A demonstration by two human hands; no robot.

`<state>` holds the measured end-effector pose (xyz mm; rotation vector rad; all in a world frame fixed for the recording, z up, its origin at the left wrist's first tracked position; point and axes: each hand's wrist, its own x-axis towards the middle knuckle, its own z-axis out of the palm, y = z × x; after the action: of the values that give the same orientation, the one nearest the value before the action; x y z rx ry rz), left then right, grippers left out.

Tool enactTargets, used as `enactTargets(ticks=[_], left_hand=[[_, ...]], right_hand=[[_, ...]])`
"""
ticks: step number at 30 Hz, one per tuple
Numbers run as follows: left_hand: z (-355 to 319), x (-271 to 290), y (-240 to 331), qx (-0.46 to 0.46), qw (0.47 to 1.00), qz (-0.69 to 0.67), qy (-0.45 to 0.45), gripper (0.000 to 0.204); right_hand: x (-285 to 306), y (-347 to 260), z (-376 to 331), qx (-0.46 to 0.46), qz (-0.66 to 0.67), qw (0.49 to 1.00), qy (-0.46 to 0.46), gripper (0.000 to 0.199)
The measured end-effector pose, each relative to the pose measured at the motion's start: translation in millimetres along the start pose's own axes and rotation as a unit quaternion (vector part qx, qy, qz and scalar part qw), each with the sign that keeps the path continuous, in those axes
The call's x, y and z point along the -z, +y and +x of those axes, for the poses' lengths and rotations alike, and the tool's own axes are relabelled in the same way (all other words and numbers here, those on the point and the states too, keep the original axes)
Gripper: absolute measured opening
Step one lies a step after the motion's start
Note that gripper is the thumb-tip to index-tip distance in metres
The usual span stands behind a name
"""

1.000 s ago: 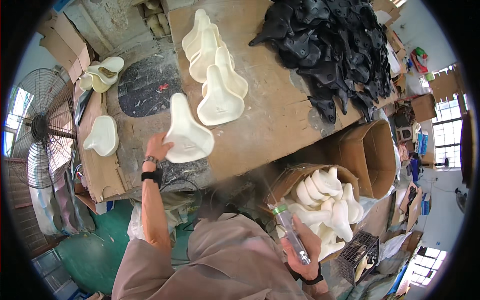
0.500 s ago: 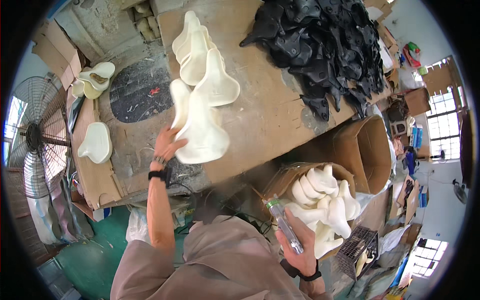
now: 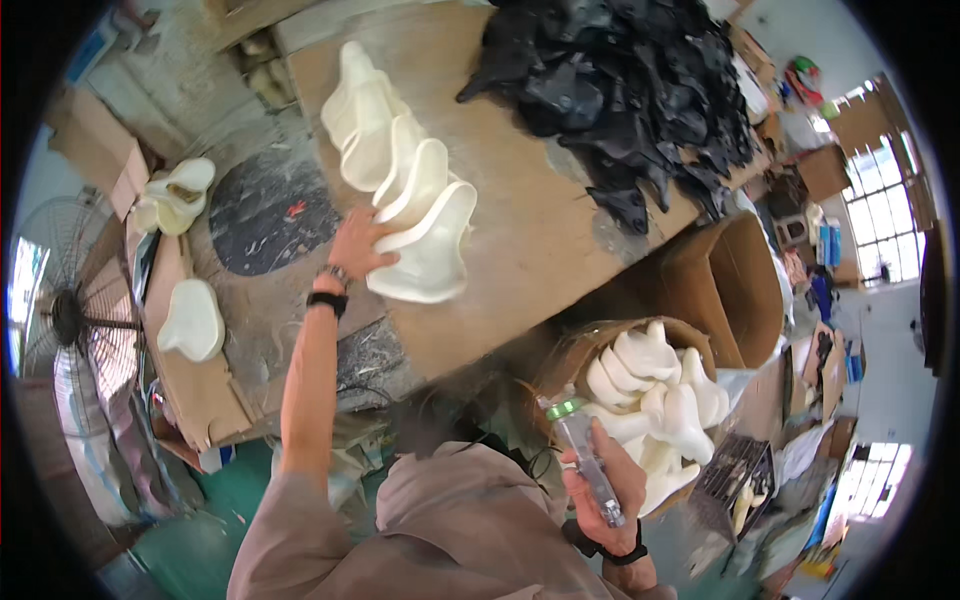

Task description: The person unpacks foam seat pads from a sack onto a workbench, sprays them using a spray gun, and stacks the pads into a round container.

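Left hand (image 3: pixel 358 243) is reaching out to centre frame, fingers spread wide and pressing flat on the nearest cream moulded shell (image 3: pixel 428 248); not gripping it, just palm and fingertips lying on its left side. That shell is sitting at the near end of a row of overlapping cream shells (image 3: pixel 375 135) running up toward the top of the frame on the wooden workbench (image 3: pixel 530 240). Black watch band (image 3: pixel 326 301) is showing on the left wrist.

Right hand (image 3: pixel 602 493) is hanging low at lower right, fingers wrapping tight around a clear tube with a green cap (image 3: pixel 580 450), cap end pointing up-left. Just above and right of it, a round cardboard bin (image 3: pixel 590 345) is holding more cream shells, piled loosely.

Heap of black moulded pieces (image 3: pixel 630 90) is covering the upper right of the bench. Two more cream shells (image 3: pixel 190 320) are lying at left on cardboard, near a floor fan (image 3: pixel 60 310) at the left edge.
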<state>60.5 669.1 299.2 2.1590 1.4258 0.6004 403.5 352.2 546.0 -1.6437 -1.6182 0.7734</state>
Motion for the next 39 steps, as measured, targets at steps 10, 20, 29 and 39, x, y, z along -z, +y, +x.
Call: enactTargets(ticks=[10, 20, 29, 39], left_hand=[[56, -33, -51, -0.060, 0.992, 0.106, -0.016, 0.052], [3, -118, 246, -0.002, 0.903, -0.340, -0.263, 0.051], [-71, -348, 350, -0.276, 0.883, -0.043, -0.378, 0.051], [-98, -314, 315, -0.276, 0.894, -0.105, -0.336, 0.054]], right_hand=[[3, 37, -38, 0.063, 0.114, 0.991, 0.008, 0.094], [28, 49, -103, 0.012, 0.155, 0.978, 0.139, 0.075], [57, 66, -154, -0.040, 0.179, 0.948, 0.259, 0.079], [69, 102, -169, -0.065, 0.191, 0.942, 0.267, 0.083]])
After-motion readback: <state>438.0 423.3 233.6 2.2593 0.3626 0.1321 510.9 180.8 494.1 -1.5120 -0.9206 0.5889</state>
